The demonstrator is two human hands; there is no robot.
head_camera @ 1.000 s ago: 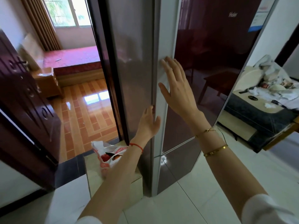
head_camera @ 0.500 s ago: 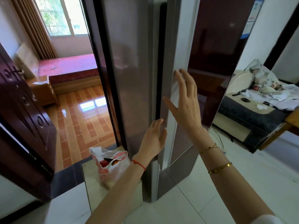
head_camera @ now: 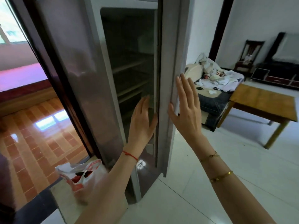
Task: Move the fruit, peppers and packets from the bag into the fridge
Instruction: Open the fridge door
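A: The fridge [head_camera: 90,88] stands tall in the middle of my view, and its door [head_camera: 171,81] is swung open, edge-on to me. Inside I see dim shelves [head_camera: 129,78]. I cannot make out anything on them.

B: Where are the hands?

A: The right hand [head_camera: 186,113] lies flat on the edge of the fridge door, fingers straight and a little apart, gripping nothing. The left hand [head_camera: 142,125] is in the gap between the fridge and its door, fingers straight and close together, holding nothing. It is blurry, so I cannot tell if it touches the door.

B: And the bag?

A: The bag [head_camera: 82,177] sits low, just left of the fridge, on a shiny block [head_camera: 68,206]. It is white plastic with red print. The print is too crumpled and blurry to read. Something red and something dark show at its open mouth, so the food is in there.

B: Any name on the fridge?

A: None that I can read from here. To the right of the fridge, well apart, are a wooden table [head_camera: 262,101] and a pile of cloth [head_camera: 216,76].
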